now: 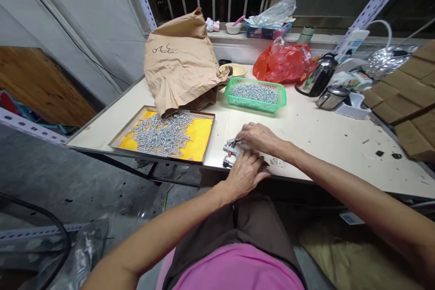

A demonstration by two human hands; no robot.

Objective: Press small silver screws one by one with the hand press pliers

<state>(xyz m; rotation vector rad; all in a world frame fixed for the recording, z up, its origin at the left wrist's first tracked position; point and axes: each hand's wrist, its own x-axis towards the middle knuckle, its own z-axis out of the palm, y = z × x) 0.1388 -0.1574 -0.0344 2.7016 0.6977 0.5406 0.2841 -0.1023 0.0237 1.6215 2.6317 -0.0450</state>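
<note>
Near the table's front edge lies a small silvery metal hand tool (230, 154) with a dark coil spring and a red spot, partly hidden by both hands. My left hand (246, 172) is closed over its right side, the fingers covering that part. Just above, my right hand (260, 138) is closed with bent fingers at the tool's upper end, slightly blurred; what its fingertips pinch is hidden. To the left, a shallow tray with a yellow lining (202, 138) bears a heap of thin metal pins (163, 136). Behind my hands, a green basket (251, 105) contains many small metal pieces (254, 93).
A large brown paper bag (180, 63) slumps over the tray's back edge. Farther back are a red plastic bag (282, 63), a thermos jug (317, 74) and a metal mug (332, 99). Cardboard boxes (408, 86) stand at the right. Small dark scraps dot the tabletop.
</note>
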